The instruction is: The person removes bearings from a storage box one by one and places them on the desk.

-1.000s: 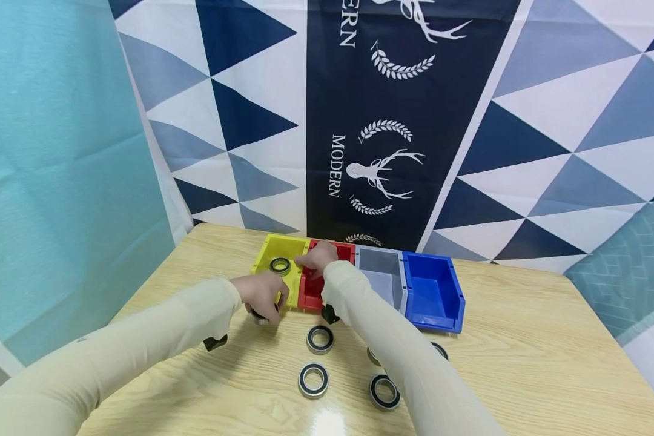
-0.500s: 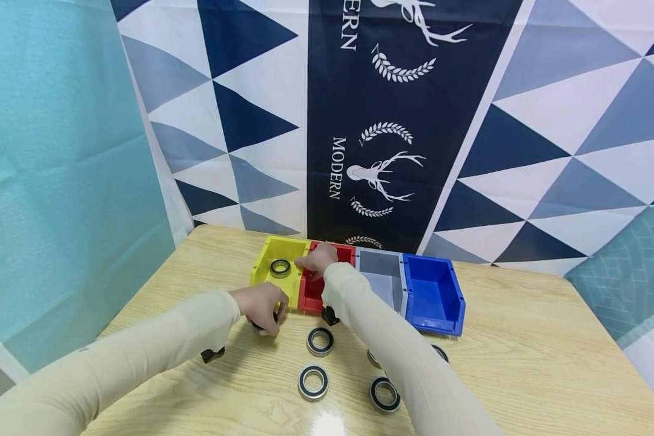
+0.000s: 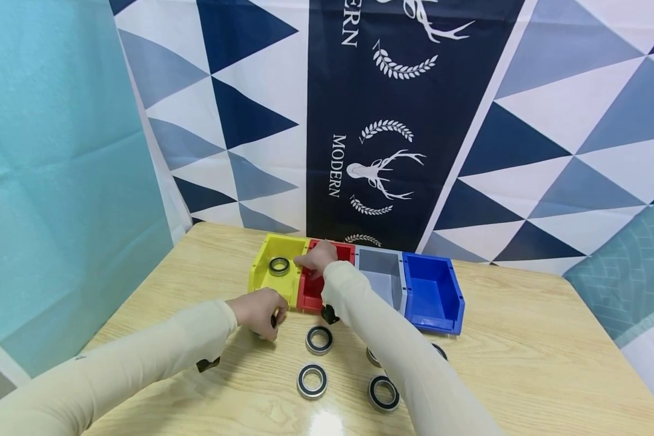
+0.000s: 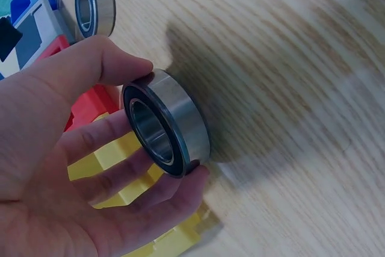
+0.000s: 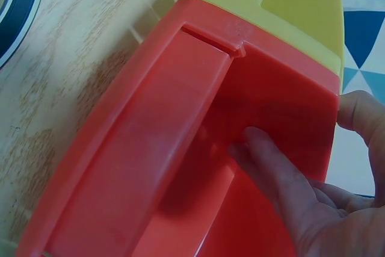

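Note:
My left hand [image 3: 260, 310] grips a ball bearing [image 4: 168, 124] just in front of the yellow bin [image 3: 256, 272]. In the left wrist view the thumb is on one side of its steel outer ring and the fingertips on the other, with the black seal facing the palm. Another bearing [image 3: 279, 266] lies inside the yellow bin. My right hand [image 3: 320, 257] is at the red bin [image 5: 138, 142], holding no bearing. Its extended fingers [image 5: 283, 179] reach inside the bin, while the thumb [image 5: 361, 112] is at the far edge of the wall.
A grey bin [image 3: 380, 260] and a blue bin [image 3: 433, 297] continue the row to the right. Several loose bearings lie on the wooden table before the bins, among them a front bearing [image 3: 312, 381] and a right one [image 3: 384, 392]. My right forearm [image 3: 398, 351] partly covers others.
My left hand has shifted slightly toward me with the bearing, away from the yellow bin's front. The right hand stays in place at the red bin.

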Demonstrator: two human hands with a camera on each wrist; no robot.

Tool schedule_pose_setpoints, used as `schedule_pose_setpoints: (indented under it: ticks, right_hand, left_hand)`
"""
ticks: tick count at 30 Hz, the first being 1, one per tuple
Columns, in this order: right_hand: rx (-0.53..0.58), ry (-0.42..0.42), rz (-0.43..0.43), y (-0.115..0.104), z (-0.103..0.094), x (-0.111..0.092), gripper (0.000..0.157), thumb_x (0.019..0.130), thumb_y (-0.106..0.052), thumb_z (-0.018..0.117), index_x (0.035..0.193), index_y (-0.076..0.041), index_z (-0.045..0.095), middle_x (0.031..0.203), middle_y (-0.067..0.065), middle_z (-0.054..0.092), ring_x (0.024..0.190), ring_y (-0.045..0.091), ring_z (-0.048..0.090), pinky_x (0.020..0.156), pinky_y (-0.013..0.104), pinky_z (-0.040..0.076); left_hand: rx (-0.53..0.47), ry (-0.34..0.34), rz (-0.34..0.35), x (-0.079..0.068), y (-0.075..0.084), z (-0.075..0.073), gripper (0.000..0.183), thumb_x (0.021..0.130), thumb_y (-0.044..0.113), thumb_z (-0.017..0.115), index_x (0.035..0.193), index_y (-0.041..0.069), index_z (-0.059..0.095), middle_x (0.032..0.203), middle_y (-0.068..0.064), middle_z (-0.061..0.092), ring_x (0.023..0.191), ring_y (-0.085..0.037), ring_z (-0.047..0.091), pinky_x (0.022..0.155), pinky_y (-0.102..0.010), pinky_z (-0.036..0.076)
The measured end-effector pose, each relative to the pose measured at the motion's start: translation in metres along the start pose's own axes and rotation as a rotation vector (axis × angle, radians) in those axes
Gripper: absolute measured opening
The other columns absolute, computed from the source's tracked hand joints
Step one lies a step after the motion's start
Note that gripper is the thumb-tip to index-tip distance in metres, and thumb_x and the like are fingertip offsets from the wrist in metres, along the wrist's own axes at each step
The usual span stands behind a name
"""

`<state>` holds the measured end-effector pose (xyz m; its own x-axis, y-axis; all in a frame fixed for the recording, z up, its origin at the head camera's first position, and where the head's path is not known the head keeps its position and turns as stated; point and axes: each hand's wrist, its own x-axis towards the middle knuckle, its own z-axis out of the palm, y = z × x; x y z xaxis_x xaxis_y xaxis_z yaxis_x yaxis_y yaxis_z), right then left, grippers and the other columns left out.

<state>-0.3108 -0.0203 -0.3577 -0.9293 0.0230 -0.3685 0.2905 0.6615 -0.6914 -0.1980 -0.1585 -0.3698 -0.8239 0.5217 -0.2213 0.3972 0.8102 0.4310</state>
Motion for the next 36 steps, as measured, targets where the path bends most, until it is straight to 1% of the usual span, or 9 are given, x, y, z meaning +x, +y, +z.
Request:
schedule_pose_setpoints:
  ticks: [9,14,20,22,24,29,32,34,36]
  right_hand:
    - [0.009,0.006,0.006,0.000,0.002,-0.001,0.040,0.076,-0.019,0.079,0.103,-0.003,0.055,0.096,0.012,0.066,0.078,0.026,0.073,0.069,0.034,0.059]
    - [0.020,0.010,0.013,0.001,0.003,-0.001,0.041,0.076,-0.021,0.079,0.104,-0.005,0.055,0.097,0.011,0.067,0.075,0.024,0.073,0.070,0.032,0.059]
    - [0.032,0.021,0.012,0.002,0.003,0.001,0.041,0.076,-0.023,0.080,0.104,-0.005,0.056,0.099,0.011,0.068,0.075,0.024,0.072,0.071,0.033,0.059]
    - [0.029,0.023,0.014,0.001,0.002,0.003,0.041,0.076,-0.023,0.080,0.103,-0.004,0.056,0.098,0.011,0.068,0.075,0.024,0.073,0.070,0.033,0.059]
    - [0.033,0.024,0.016,0.000,0.002,0.006,0.041,0.076,-0.022,0.080,0.103,-0.003,0.056,0.098,0.012,0.068,0.075,0.025,0.073,0.070,0.033,0.059]
    - [0.039,0.027,0.010,0.000,0.001,0.004,0.041,0.075,-0.022,0.080,0.104,-0.004,0.056,0.098,0.012,0.068,0.075,0.025,0.073,0.069,0.033,0.059]
    - [0.037,0.021,0.010,0.000,0.000,0.000,0.041,0.076,-0.023,0.079,0.103,-0.004,0.055,0.098,0.012,0.068,0.076,0.025,0.073,0.070,0.033,0.059]
    - [0.037,0.018,0.014,0.000,0.000,-0.002,0.041,0.076,-0.023,0.080,0.104,-0.005,0.055,0.098,0.011,0.068,0.075,0.025,0.073,0.071,0.032,0.059]
    - [0.033,0.015,0.016,0.000,0.000,-0.003,0.041,0.076,-0.022,0.079,0.104,-0.004,0.055,0.098,0.011,0.068,0.076,0.025,0.073,0.070,0.032,0.059]
  left_hand:
    - [0.044,0.023,0.032,-0.001,-0.007,0.008,0.020,0.063,0.001,0.076,0.071,0.007,0.058,0.067,-0.002,0.055,0.059,-0.005,0.043,0.056,-0.018,0.035]
    - [0.067,0.018,0.017,-0.001,-0.010,0.010,0.023,0.063,0.002,0.077,0.070,0.008,0.057,0.066,0.002,0.051,0.059,-0.006,0.042,0.056,-0.019,0.034]
    - [0.078,0.008,-0.010,-0.001,-0.008,0.009,0.027,0.061,0.006,0.083,0.074,0.008,0.059,0.073,-0.001,0.056,0.065,-0.008,0.046,0.059,-0.020,0.038]
    - [0.083,-0.019,-0.033,-0.002,-0.006,0.005,0.029,0.061,0.008,0.084,0.079,0.009,0.060,0.078,-0.002,0.057,0.069,-0.010,0.047,0.062,-0.022,0.039]
    - [0.093,-0.066,-0.060,-0.002,-0.002,-0.003,0.033,0.063,0.011,0.083,0.090,0.008,0.063,0.088,-0.004,0.061,0.077,-0.012,0.051,0.068,-0.026,0.045]
    - [0.097,-0.178,-0.130,-0.002,0.009,-0.030,0.058,0.067,0.020,0.082,0.119,0.007,0.060,0.106,-0.007,0.063,0.091,-0.017,0.056,0.084,-0.036,0.050]
    - [0.113,-0.203,-0.152,-0.001,0.012,-0.041,0.060,0.068,0.025,0.082,0.121,0.009,0.059,0.113,-0.010,0.062,0.100,-0.021,0.058,0.089,-0.040,0.050]
    - [0.134,-0.209,-0.156,-0.001,0.013,-0.046,0.061,0.068,0.027,0.082,0.121,0.010,0.058,0.123,-0.012,0.059,0.112,-0.024,0.056,0.095,-0.042,0.048]
    - [0.145,-0.217,-0.166,0.000,0.015,-0.049,0.063,0.067,0.027,0.082,0.123,0.010,0.058,0.127,-0.013,0.058,0.115,-0.025,0.056,0.096,-0.042,0.048]
